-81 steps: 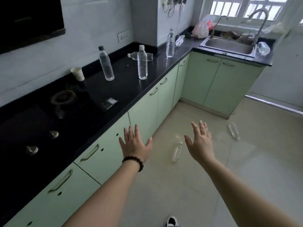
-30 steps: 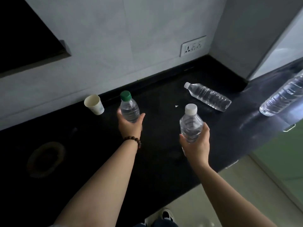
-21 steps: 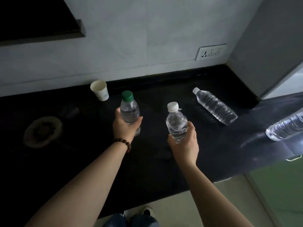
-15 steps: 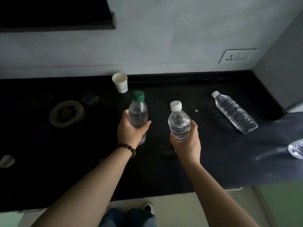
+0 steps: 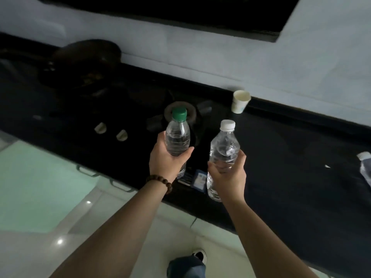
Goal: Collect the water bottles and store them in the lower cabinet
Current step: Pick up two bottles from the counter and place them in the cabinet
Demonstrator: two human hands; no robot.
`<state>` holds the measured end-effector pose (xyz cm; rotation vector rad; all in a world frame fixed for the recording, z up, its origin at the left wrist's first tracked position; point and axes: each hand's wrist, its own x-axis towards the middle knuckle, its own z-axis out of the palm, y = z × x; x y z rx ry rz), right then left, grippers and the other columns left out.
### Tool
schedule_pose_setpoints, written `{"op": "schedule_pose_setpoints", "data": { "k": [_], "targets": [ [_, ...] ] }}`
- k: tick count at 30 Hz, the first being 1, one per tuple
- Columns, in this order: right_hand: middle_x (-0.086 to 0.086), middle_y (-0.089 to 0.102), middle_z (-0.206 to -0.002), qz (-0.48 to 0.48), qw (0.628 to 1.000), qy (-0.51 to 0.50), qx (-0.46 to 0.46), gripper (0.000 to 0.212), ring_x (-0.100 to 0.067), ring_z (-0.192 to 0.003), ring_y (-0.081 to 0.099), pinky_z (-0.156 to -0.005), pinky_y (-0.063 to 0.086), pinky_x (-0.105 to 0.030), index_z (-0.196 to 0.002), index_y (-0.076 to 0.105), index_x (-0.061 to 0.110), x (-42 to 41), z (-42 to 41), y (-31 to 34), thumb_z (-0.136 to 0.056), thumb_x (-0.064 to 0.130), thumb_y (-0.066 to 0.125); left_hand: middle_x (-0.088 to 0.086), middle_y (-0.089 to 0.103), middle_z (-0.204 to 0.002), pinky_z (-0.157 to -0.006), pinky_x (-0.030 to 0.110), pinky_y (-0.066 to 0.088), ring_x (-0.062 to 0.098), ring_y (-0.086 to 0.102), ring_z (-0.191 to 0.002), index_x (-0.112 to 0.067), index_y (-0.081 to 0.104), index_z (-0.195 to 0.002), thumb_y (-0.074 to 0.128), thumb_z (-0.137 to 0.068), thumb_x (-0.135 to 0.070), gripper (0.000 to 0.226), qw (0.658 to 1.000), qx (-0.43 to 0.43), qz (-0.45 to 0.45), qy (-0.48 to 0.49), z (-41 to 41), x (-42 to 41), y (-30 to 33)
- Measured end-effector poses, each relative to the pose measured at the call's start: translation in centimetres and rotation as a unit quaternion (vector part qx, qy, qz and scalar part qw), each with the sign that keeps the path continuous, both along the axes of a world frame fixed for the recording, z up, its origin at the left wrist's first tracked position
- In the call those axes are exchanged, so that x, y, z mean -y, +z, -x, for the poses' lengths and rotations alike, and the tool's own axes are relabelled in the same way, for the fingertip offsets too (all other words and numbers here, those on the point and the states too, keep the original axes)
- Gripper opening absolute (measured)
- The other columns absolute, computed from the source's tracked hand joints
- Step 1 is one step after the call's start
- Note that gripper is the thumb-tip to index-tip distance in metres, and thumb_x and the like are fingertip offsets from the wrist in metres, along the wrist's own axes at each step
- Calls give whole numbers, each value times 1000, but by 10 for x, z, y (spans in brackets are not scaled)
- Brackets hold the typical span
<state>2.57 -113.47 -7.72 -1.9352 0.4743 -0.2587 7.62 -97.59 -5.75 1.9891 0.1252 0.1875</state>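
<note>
My left hand [image 5: 167, 160] grips a clear water bottle with a green cap [image 5: 177, 135], held upright above the black counter [image 5: 291, 177]. My right hand [image 5: 227, 177] holds a second clear bottle with a white cap [image 5: 224, 145], also upright and lifted off the counter near its front edge. A third bottle [image 5: 365, 169] lies on its side at the far right edge of the view, mostly cut off. Pale green lower cabinet doors [image 5: 40, 187] with metal handles run below the counter at the left.
A white paper cup [image 5: 240, 104] stands by the wall. A gas hob with a burner ring [image 5: 192, 113] and two knobs [image 5: 111, 131] sits behind the bottles. A dark pan [image 5: 86, 57] rests at the back left. A small blue packet [image 5: 199, 180] lies near the counter edge.
Both hands took a bottle off the counter and still hold them. The view has swung left, so the hob, pan and cabinet doors now show and the lying bottle has slid to the right edge.
</note>
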Motion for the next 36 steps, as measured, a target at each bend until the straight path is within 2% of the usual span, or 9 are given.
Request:
{"op": "schedule_pose_setpoints", "data": {
  "k": [6,8,11,16,19,23,27,30,36],
  "targets": [
    [4,62,-112,-12,994,111,16,67,-12,-95,63,-77,50,-28,-124,35,31,-136,24,-5,-72,24,77,-22,65,-86,-66,4,43,-16,60,-80,-36,49,-103,85,-66,-38,51,996,8,-14,93,63,-135,-1],
    [4,62,-109,-1,987,160,6,66,-12,-91,64,-73,49,-25,-121,35,33,-191,44,-12,-71,25,77,-20,65,-87,-69,13,48,-9,61,-81,-36,47,-103,84,-67,-39,52,992,1,-19,124,95,-187,-6],
    [6,63,-108,5,974,228,-10,68,-15,-91,66,-76,55,-36,-124,34,32,-276,79,-24,-70,29,75,-14,63,-92,-70,25,50,5,62,-82,-31,46,-107,82,-67,-43,55,982,-22,-28,184,149,-269,-14],
    [3,62,-112,0,950,312,-24,73,-20,-90,68,-78,54,-33,-127,32,29,-409,137,-35,-69,35,76,-10,58,-93,-68,27,46,15,59,-82,-21,47,-114,82,-68,-41,61,950,-61,-71,299,244,-392,-26],
    [1,63,-108,6,936,351,-24,75,-22,-87,67,-75,56,-40,-126,33,28,-471,164,-39,-65,40,75,-7,57,-92,-69,32,51,19,60,-81,-17,48,-114,83,-68,-41,62,928,-69,-82,356,295,-450,-33],
    [1,63,-109,-8,914,404,-37,78,-23,-90,67,-79,57,-43,-122,32,38,-540,188,-40,-56,52,69,-3,60,-95,-68,31,51,20,61,-83,-16,47,-113,82,-69,-41,61,903,-71,-57,419,343,-505,-44],
    [-2,60,-112,18,890,457,-5,79,-26,-90,66,-78,58,-43,-126,31,30,-594,197,-44,-60,51,70,-2,58,-94,-63,20,41,16,58,-80,-10,48,-113,82,-72,-38,61,889,-78,-47,448,363,-549,-54],
    [-4,57,-112,32,875,484,17,77,-26,-91,63,-76,58,-43,-128,34,19,-635,191,-50,-66,40,76,0,59,-95,-64,22,42,17,59,-80,-10,48,-114,82,-71,-38,62,881,-88,-38,462,360,-585,-63],
    [-5,57,-115,8,862,507,-9,75,-24,-94,64,-80,57,-37,-128,32,21,-743,145,-66,-70,37,77,-4,58,-94,-64,24,45,16,60,-82,-16,47,-112,81,-70,-42,60,880,-112,-43,460,315,-683,-73]
  ]
}}
